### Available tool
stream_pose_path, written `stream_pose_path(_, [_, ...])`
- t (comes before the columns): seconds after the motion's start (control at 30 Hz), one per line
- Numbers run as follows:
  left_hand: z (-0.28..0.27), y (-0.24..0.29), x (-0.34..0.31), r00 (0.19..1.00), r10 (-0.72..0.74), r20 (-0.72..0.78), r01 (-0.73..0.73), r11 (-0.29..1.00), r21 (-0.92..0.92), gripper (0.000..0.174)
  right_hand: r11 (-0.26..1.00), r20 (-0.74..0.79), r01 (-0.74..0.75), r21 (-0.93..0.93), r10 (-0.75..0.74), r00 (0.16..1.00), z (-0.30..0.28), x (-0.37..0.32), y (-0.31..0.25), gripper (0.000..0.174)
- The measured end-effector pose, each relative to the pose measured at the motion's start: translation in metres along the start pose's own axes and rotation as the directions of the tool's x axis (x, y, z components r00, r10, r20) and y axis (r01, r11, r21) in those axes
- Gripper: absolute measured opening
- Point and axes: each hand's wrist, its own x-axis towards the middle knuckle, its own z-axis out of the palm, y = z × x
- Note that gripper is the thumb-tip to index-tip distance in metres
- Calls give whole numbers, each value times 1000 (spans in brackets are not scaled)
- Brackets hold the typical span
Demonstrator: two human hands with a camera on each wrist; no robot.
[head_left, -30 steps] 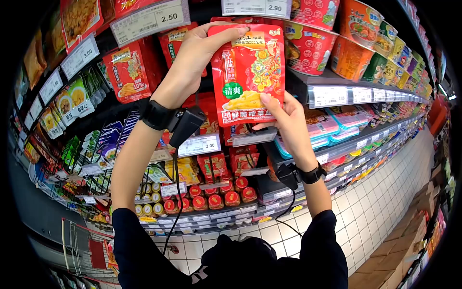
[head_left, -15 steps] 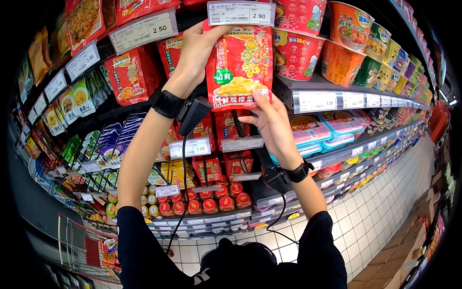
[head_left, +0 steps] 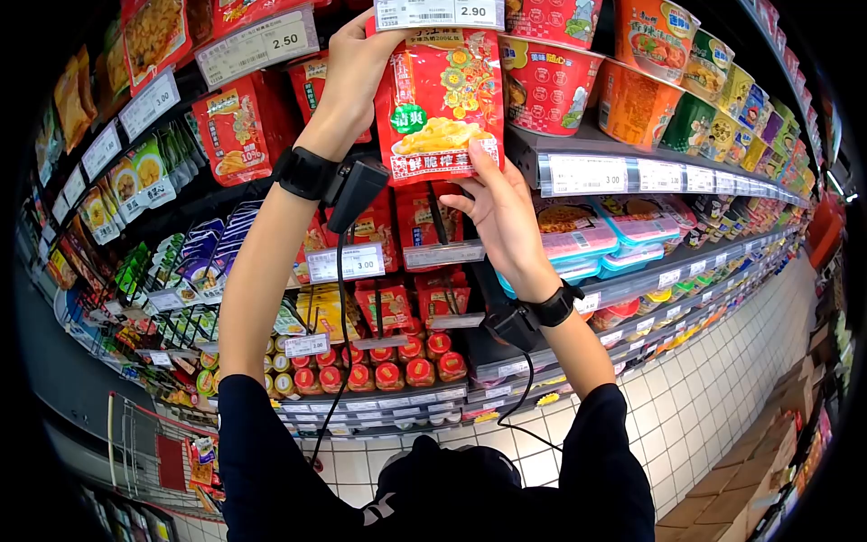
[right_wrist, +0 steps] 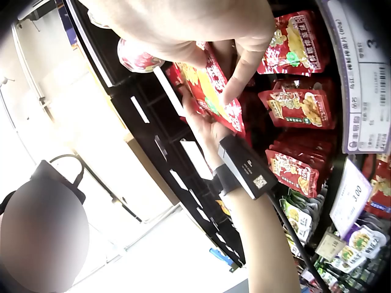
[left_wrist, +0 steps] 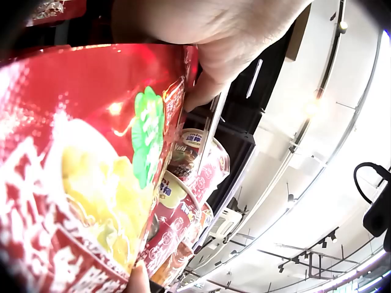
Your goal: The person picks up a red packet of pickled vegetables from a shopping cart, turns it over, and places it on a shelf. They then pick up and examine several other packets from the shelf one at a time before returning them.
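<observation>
A red packet (head_left: 444, 104) with a green badge hangs upright in the head view, its top edge behind the 2.90 price tag (head_left: 439, 13). At its upper left corner my left hand (head_left: 350, 77) grips it, thumb across the front and fingertips partly hidden. My right hand (head_left: 506, 212) pinches the lower right corner, thumb on the front, other fingers behind or below. The left wrist view shows the packet (left_wrist: 98, 85) close up under my left hand (left_wrist: 214, 21). In the right wrist view, my right hand (right_wrist: 189, 24) holds the packet (right_wrist: 214, 91) beside my left hand (right_wrist: 204, 131).
Red packets (head_left: 239, 131) hang on hooks to the left. Instant noodle tubs (head_left: 551, 90) stand on the right shelf above blue-edged trays (head_left: 637, 226). Red-lidded jars (head_left: 388, 375) line a lower shelf. A wire cart (head_left: 135, 452) stands at lower left, and brown cartons (head_left: 741, 470) lie at right.
Both hands and the packet have moved up and left in the head view. The packet's top, earlier in front of the shelf edge, now sits behind the price tag. Both hands still hold it.
</observation>
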Motion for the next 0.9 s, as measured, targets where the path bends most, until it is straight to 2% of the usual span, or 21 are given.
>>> stream_pose_path(0.17, [-3, -12, 6, 995, -92, -36, 88, 992, -96, 24, 999, -23, -24, 23, 25, 999, -4, 2, 2, 30])
stream_pose_path(0.37, [2, -6, -1, 983, -185, 7, 185, 982, -36, 26, 998, -14, -70, 2, 70, 997, -10, 4, 2, 35])
stream_pose_path(0.4, [0, -5, 3, 988, -153, 35, 153, 988, -14, 32, 997, 17, -77, 16, 77, 997, -12, 7, 2, 37])
stream_pose_path(0.63, [6, -5, -3, 991, -120, 60, 124, 990, -63, 28, 985, 25, -169, 47, 168, 985, -24, 21, 11, 42])
stream_pose_path(0.7, [4, -6, 2, 994, -56, 94, 52, 997, 52, 29, 983, 6, -178, 52, 178, 984, -25, 28, 9, 42])
stream_pose_path(0.83, [4, -17, 5, 993, -66, 99, 66, 998, 5, 30, 977, -55, -200, 75, 204, 977, -32, 35, 15, 38])
stream_pose_path(0.9, [3, -25, 9, 993, -86, 83, 88, 996, -25, 32, 960, -11, -205, 192, 211, 977, -41, 43, 23, 33])
